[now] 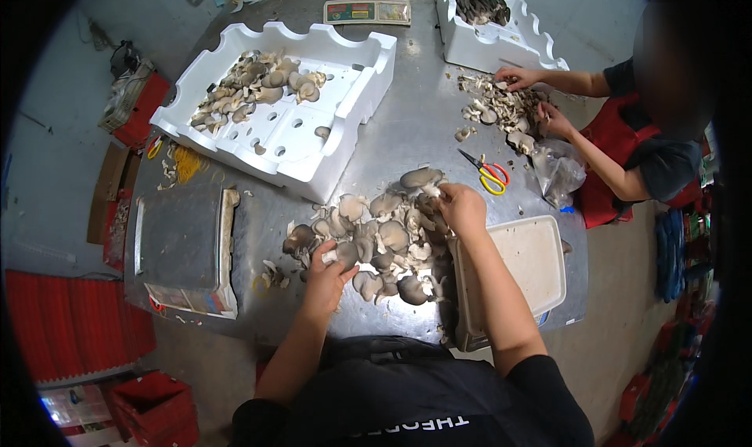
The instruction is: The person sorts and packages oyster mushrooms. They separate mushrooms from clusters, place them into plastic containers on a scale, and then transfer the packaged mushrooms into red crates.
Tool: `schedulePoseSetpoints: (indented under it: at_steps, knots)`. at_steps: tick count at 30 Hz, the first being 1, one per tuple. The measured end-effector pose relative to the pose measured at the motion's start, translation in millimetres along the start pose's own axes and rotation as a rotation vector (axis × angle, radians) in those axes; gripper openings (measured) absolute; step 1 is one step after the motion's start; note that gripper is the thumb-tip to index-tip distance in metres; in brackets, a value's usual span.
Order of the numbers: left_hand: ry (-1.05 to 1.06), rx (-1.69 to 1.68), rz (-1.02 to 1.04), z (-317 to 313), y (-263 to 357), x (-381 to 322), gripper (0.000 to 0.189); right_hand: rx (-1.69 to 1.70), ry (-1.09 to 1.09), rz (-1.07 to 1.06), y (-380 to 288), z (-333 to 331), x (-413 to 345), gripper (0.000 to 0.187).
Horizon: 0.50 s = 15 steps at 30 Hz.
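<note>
A loose pile of grey oyster mushrooms (392, 235) lies on the steel table (393, 144) before me. My left hand (323, 285) is at the pile's near left side, its thumb and fingers around a grey-capped mushroom (346, 254) with a pale stem. Over the far right side of the pile, my right hand (466, 209) pinches the whitish stem end of another oyster mushroom (422, 178), whose broad cap points left. Under my right forearm is a weighing scale with a beige tray (526, 265), partly covered by the arm.
A white foam crate (367, 88) holding mushrooms stands far left; another foam crate (487, 53) is far right. Scissors (492, 174) lie near a plastic bag (558, 168). A co-worker's hands (555, 119) handle mushroom pieces (505, 109). A metal-topped scale (179, 238), yellow rubber bands (188, 164) and a digital scale (367, 11) also occupy the table.
</note>
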<state>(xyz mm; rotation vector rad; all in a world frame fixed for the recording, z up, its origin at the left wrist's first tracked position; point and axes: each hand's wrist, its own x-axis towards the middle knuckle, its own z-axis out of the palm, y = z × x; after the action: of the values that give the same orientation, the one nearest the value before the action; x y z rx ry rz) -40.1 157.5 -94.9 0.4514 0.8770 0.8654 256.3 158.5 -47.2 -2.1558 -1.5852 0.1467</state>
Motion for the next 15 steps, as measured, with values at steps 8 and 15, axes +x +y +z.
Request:
schedulePoseSetpoints:
  at_steps: [8,15]
  knots:
    - [0.002,-0.136,-0.054,-5.2,16.3,-17.7,0.039,-0.16,-0.189,-0.282,-39.1,11.1,-6.6,0.018]
    - [-0.008,-0.277,-0.043,-4.3,33.1,-17.5,0.035,-0.015,-0.369,-0.496,-49.4,55.8,-27.4,0.023]
